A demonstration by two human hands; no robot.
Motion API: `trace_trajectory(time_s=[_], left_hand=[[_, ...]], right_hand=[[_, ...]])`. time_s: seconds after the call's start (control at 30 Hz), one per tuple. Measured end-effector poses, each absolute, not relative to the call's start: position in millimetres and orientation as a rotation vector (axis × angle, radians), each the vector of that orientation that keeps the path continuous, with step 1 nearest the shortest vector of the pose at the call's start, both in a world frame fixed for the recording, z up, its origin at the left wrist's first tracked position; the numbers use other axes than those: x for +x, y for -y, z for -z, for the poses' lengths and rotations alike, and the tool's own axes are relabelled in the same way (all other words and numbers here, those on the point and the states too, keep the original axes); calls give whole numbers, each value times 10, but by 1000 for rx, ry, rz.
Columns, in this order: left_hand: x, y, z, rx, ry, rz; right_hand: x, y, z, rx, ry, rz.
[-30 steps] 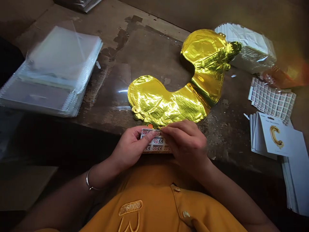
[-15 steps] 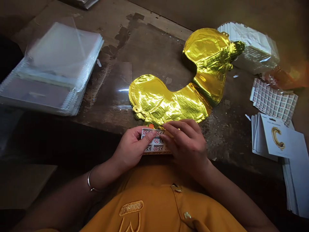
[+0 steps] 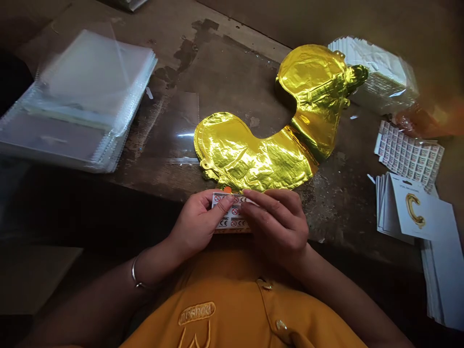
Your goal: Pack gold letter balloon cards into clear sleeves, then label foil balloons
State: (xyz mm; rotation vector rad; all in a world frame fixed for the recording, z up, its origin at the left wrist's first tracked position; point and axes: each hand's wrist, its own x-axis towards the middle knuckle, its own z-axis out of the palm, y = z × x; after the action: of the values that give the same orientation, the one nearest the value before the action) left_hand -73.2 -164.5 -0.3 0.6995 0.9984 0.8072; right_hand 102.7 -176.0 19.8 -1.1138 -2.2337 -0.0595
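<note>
A small sheet of CE-marked stickers (image 3: 234,223) is held just off the table's near edge, in front of my body. My left hand (image 3: 195,220) is closed on its left side, thumb pressed on the printed face. With thumb and forefinger, my right hand (image 3: 281,217) pinches the upper right part of the sheet; exactly what lies between those fingertips is hidden. An orange round bit (image 3: 227,190) shows at the sheet's top edge. Just beyond both hands lies a flat, gold C-shaped foil balloon (image 3: 253,154).
Clear plastic sleeves (image 3: 87,82) are stacked at the left on the dark table (image 3: 239,72). White packets in plastic (image 3: 384,72) stand at the back right. Nearer are another sticker sheet (image 3: 409,152) and folded balloon cards (image 3: 415,208), beside an orange plastic bag (image 3: 431,118).
My right hand has shifted slightly down, its fingers flatter across the upper right of the sticker sheet. The left hand keeps its hold, and the balloon stays in place.
</note>
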Motion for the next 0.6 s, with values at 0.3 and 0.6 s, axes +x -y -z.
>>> trace_trajectory(time_s=[0.3, 0.6], left_hand=[[-725, 1654, 13, 687, -974, -817], [-736, 1667, 32, 665, -987, -828]], right_hand=[[1011, 1778, -209, -1219, 2285, 168], [1012, 1764, -239, -1242, 2202, 109]])
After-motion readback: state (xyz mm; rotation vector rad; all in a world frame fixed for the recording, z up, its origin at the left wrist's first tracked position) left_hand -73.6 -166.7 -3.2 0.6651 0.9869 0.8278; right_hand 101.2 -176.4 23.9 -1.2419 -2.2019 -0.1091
